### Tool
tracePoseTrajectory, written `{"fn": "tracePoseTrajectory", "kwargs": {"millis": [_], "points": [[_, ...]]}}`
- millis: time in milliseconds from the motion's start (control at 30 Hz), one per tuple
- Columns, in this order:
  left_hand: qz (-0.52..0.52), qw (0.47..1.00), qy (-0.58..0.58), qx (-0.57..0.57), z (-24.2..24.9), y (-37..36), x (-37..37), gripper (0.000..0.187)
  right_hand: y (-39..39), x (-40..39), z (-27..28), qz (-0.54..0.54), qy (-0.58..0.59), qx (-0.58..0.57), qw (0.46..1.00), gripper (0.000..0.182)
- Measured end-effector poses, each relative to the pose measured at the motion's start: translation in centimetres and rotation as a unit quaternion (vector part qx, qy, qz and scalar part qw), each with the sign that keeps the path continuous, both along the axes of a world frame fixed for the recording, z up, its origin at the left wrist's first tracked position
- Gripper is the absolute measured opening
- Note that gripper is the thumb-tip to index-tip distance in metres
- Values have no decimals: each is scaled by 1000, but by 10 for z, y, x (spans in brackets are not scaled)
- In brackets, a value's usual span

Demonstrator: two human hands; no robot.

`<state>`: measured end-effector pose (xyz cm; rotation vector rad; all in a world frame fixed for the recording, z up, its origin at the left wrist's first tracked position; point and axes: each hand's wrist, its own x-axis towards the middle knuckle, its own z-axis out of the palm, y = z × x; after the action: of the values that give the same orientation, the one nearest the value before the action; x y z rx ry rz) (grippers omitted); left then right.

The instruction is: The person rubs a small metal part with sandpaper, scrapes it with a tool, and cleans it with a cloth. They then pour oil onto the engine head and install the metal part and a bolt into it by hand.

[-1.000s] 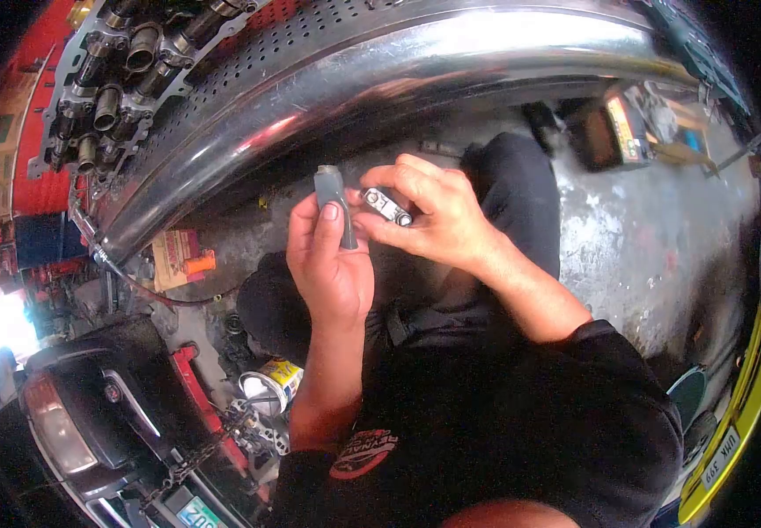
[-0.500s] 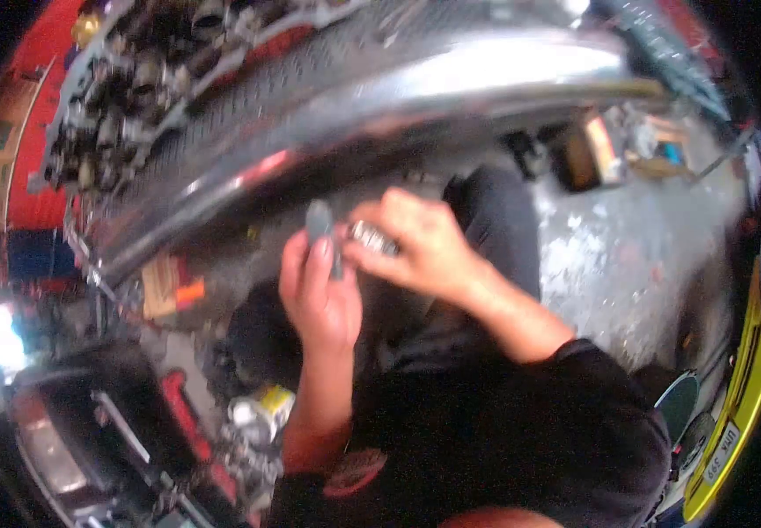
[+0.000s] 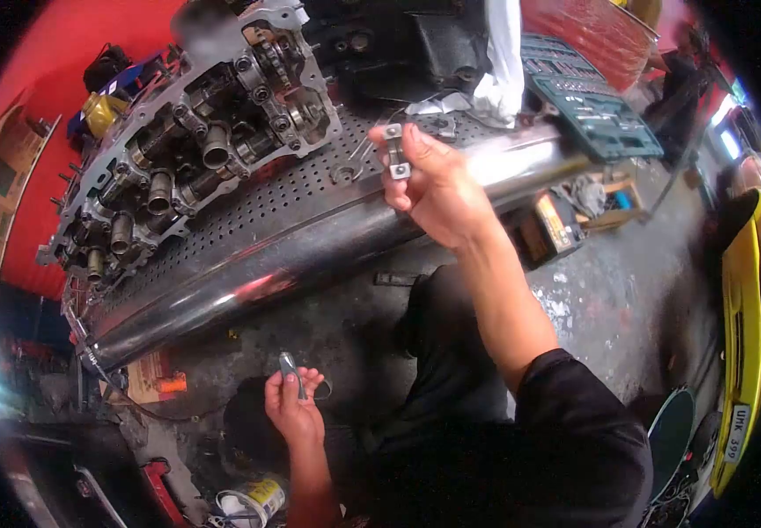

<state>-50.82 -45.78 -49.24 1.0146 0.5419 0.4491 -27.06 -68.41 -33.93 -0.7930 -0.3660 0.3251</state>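
Observation:
My right hand (image 3: 437, 180) is closed around a camshaft bearing cap (image 3: 395, 151), a small metal piece with a square hole-bearing pad at each end. It is raised above the rounded front edge of a perforated metal bench (image 3: 261, 211). Lower down, my left hand (image 3: 294, 400) grips a slim grey metal hand tool (image 3: 290, 370) that points upward; its exact kind is not plain. On the bench at the left lies an engine cylinder head (image 3: 191, 163), with camshafts and upright tubes showing.
An open green socket set case (image 3: 587, 106) and a white cloth (image 3: 499, 84) lie on the bench's right. Below stand a dark box (image 3: 547, 231) and a wooden crate (image 3: 620, 201). A yellow bumper (image 3: 744, 290) is at far right, a white bucket (image 3: 253, 502) at lower left.
My hands were close together before me. Now the right has moved up over the bench edge with the bearing cap, and the left is lower with the tool. The view has tilted up.

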Motion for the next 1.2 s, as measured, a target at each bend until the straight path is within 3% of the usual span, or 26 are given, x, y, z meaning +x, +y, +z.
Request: {"fn": "tracePoseTrajectory", "kwargs": {"millis": [100, 200, 400, 500, 533, 567, 733, 833, 867, 900, 967, 1067, 1167, 1200], "points": [[-8, 1000, 20, -13, -10, 4, -3, 13, 1, 3, -11, 68, 80, 62, 993, 37], [-16, 999, 23, -19, -14, 6, -2, 12, 6, 1, -10, 53, 112, 65, 990, 36], [-19, 999, 33, -30, -20, 7, 1, 11, 3, 5, -11, 92, 105, 71, 988, 34], [-18, 998, 33, -43, -26, 9, 0, 15, 8, 4, -4, -97, 58, -158, 981, 33], [-15, 998, 39, -40, -27, 9, 1, 15, 16, 0, 10, -240, -58, -362, 899, 31], [-14, 998, 47, -39, -28, 8, 2, 15, 20, 18, -5, -428, -311, -437, 727, 27], [-21, 995, 81, -51, -38, 4, 1, 15, 29, 35, 3, -383, -362, -717, 456, 27], [-14, 995, 81, -62, -44, 6, -2, 16, 21, 35, 5, -400, -351, -703, 472, 28], [-22, 995, 92, -45, -48, 8, -4, 14, 15, 35, 9, -425, -315, -672, 519, 28], [-22, 994, 93, -47, -50, 10, -5, 14, 1, 37, 15, -438, -313, -675, 504, 33], [-17, 994, 94, -55, -55, 13, -7, 15, -30, 42, 22, -399, -255, -708, 524, 45], [-18, 993, 108, -52, -58, 12, -4, 16, -57, 53, 14, -317, -299, -748, 501, 58], [-34, 993, 95, -56, -60, 9, 2, 17, -63, 54, 23, -250, -285, -774, 506, 56], [-32, 993, 93, -58, -59, 8, 3, 17, -67, 58, 21, -251, -305, -748, 533, 52]]}}
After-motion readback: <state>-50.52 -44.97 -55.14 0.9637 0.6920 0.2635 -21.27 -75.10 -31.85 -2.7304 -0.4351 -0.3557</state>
